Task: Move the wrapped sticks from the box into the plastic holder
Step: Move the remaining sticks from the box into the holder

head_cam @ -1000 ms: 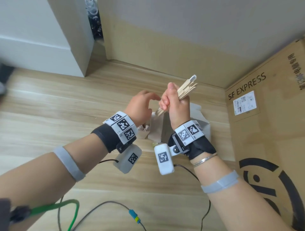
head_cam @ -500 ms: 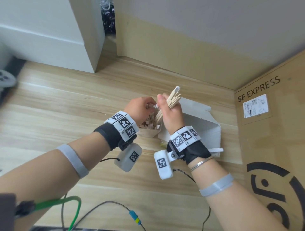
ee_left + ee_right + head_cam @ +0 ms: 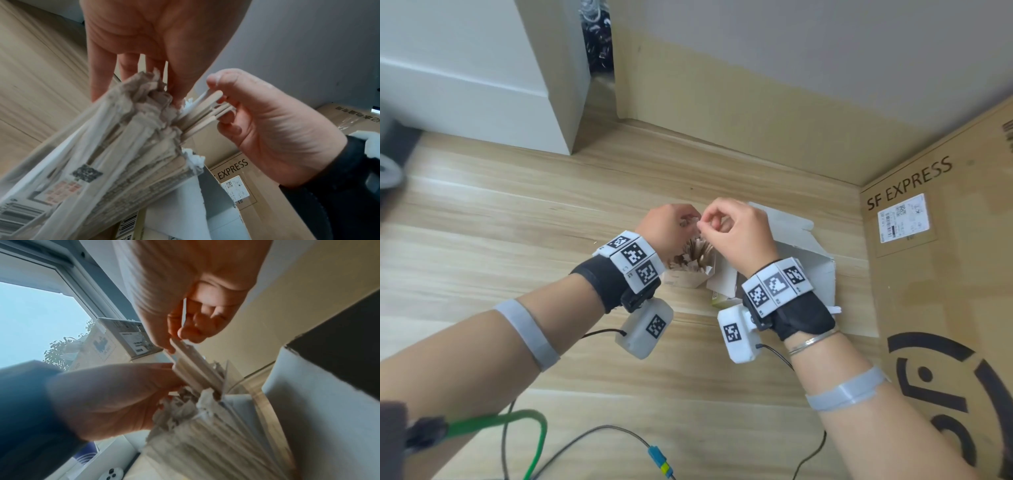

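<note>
Several paper-wrapped wooden sticks (image 3: pixel 131 146) stand packed in a clear plastic holder (image 3: pixel 30 178), which sits on the wooden surface in the head view (image 3: pixel 685 279). My right hand (image 3: pixel 703 224) pinches a small bundle of sticks (image 3: pixel 201 112) by the top ends; their lower ends are down among the packed ones (image 3: pixel 191 369). My left hand (image 3: pixel 686 219) curls over the holder, fingers and thumb round the crumpled paper tops (image 3: pixel 148 91). The open white box (image 3: pixel 804 253) lies just right of the holder, its inside hidden by my right wrist.
A large SF EXPRESS cardboard carton (image 3: pixel 941 274) stands at the right. A beige wall (image 3: pixel 722 102) runs behind, and a white cabinet (image 3: pixel 482 85) stands at the back left. Cables (image 3: pixel 599 431) trail over the surface near me.
My right hand has come down from chest height with the bundle, bringing it into the holder. My left hand has moved in over the holder's top.
</note>
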A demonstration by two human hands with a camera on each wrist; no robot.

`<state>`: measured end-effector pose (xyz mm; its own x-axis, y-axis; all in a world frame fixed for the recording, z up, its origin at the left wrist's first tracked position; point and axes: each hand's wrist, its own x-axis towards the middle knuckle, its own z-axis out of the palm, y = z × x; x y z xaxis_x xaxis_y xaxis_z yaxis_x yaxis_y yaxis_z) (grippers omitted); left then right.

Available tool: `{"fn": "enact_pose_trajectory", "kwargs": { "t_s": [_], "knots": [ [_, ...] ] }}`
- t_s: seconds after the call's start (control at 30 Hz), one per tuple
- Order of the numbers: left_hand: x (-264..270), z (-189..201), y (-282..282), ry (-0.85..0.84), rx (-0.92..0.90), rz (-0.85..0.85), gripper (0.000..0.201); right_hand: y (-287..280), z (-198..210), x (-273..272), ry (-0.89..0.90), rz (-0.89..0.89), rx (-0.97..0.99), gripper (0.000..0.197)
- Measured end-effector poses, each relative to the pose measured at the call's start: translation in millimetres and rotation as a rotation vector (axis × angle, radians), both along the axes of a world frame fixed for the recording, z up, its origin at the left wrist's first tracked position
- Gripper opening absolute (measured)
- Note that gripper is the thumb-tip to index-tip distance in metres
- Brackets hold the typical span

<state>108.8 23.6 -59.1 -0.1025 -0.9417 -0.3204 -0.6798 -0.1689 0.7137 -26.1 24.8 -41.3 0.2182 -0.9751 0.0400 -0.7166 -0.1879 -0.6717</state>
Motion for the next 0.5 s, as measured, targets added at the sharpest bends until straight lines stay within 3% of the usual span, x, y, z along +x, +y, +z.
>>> {"fn": "enact_pose_trajectory", "kwargs": {
  "t_s": [0.13,0.33,0.43,0.5],
  "knots": [
    [0.5,-1.0,-0.9,0.007,0.024,0.004,0.027,5.2,-12.5,-2.6,0.231,0.078,0.174,0.009],
    [0.2,7.2,-0.1,0.009,0.11,-0.006,0.045,1.7,-7.6,-10.8,0.102,0.012,0.159,0.008],
    [1.0,4.6,0.7,-0.013,0.123,-0.032,0.033,-3.6,-4.0,-15.8,0.078,-0.04,0.168,0.025],
    [1.2,2.8,0.8,0.001,0.13,-0.046,0.031,-3.2,-0.6,-16.8,0.145,0.031,0.27,0.045]
  ]
}}
